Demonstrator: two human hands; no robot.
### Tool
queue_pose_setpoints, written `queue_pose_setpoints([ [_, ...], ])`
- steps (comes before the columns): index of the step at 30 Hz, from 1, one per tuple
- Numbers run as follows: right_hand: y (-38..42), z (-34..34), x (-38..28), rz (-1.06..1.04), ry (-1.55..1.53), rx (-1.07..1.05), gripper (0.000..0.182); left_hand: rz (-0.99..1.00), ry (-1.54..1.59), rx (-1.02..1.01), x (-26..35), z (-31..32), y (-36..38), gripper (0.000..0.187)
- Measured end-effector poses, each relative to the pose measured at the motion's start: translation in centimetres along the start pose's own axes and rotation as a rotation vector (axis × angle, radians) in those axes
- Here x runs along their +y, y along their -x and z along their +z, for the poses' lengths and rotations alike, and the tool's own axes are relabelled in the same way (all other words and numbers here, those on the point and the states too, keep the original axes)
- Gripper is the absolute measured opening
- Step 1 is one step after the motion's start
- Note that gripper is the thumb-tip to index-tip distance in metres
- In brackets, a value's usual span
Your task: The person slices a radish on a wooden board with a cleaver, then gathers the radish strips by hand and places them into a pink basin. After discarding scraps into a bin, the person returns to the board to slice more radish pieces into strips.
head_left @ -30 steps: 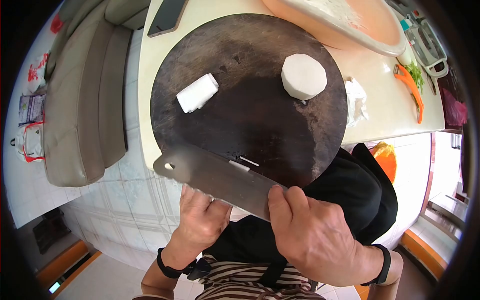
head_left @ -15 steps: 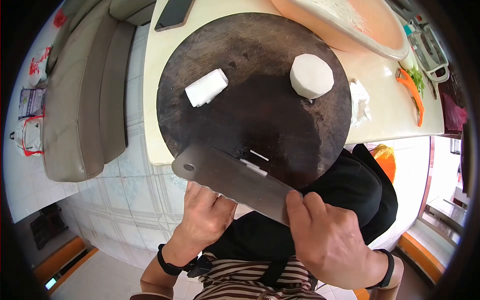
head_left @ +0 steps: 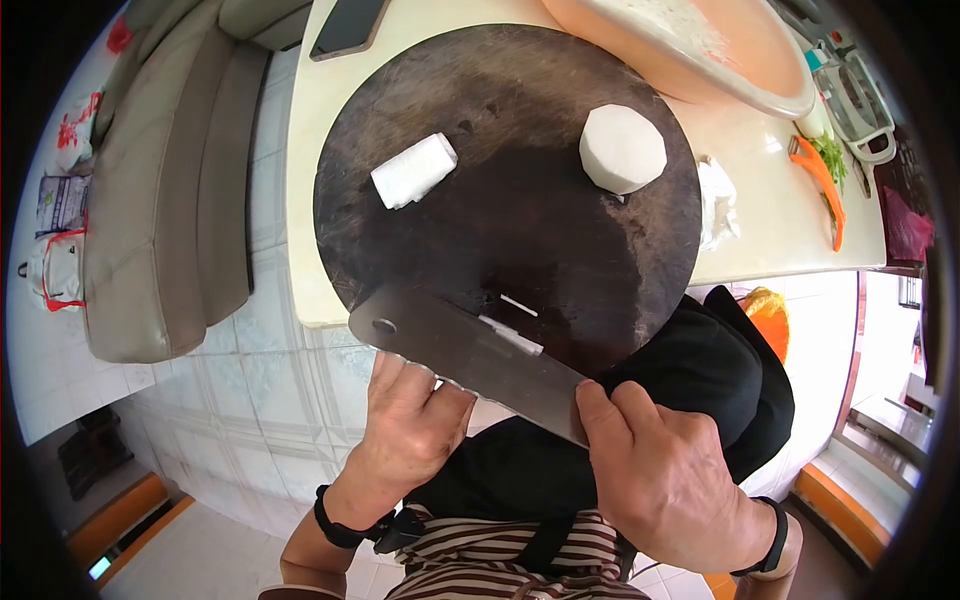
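Note:
My right hand [head_left: 660, 470] grips a wide cleaver [head_left: 470, 365] by its handle end, thumb along the blade. The blade lies slanted over the near edge of a round dark chopping board [head_left: 480, 230]. Below the blade, my left hand [head_left: 415, 415] is closed with curled fingers, their tips hidden by the steel; a thin pale scalloped edge shows there, and what they hold cannot be made out. A white strip [head_left: 510, 335] lies against the cleaver, with a thinner one [head_left: 518, 305] beyond. A thick round of peeled white radish [head_left: 622, 150] and a white block [head_left: 413, 171] sit farther back.
A peach basin [head_left: 690, 75] with white shreds stands at the back right, above crumpled white tissue [head_left: 718, 205]. An orange peeler [head_left: 820, 190] lies by green leaves at right. A dark phone [head_left: 348, 27] rests at the table's back left; a grey sofa [head_left: 165, 180] stands beyond.
The cleaver and my right hand have shifted slightly right and toward me, showing more of the white strip. My left hand stays nearly in place beneath the blade.

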State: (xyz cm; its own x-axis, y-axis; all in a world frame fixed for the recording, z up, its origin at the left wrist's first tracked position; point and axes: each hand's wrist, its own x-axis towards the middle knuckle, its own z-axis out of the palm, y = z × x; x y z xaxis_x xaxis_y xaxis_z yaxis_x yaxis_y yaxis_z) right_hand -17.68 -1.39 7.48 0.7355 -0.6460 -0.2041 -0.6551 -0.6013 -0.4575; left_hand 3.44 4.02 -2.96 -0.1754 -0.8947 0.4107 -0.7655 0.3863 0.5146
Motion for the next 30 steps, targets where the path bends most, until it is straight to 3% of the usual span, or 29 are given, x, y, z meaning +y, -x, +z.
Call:
queue_pose_setpoints([
  [8,-1.4,0.7,-0.1,0.034,0.051,-0.002,0.029,-0.023,-0.026,-0.005,0.8,-0.2,-1.1,0.023],
  [10,-1.3,0.6,0.4,0.044,-0.011,0.088,0.029,-0.032,-0.017,0.008,0.8,-0.2,-1.2,0.022],
  [20,0.0,0.0,-0.2,0.032,0.018,-0.004,0.034,0.003,-0.019,-0.014,0.2,-0.3,0.1,0.026],
  [25,-1.1,0.6,-0.3,0.025,0.057,-0.017,0.028,-0.017,-0.019,-0.016,0.8,-0.4,-0.6,0.026],
  [30,-0.6,0.4,0.3,0.031,-0.008,0.057,0.027,-0.066,-0.016,-0.037,1.1,-0.5,-0.7,0.023],
])
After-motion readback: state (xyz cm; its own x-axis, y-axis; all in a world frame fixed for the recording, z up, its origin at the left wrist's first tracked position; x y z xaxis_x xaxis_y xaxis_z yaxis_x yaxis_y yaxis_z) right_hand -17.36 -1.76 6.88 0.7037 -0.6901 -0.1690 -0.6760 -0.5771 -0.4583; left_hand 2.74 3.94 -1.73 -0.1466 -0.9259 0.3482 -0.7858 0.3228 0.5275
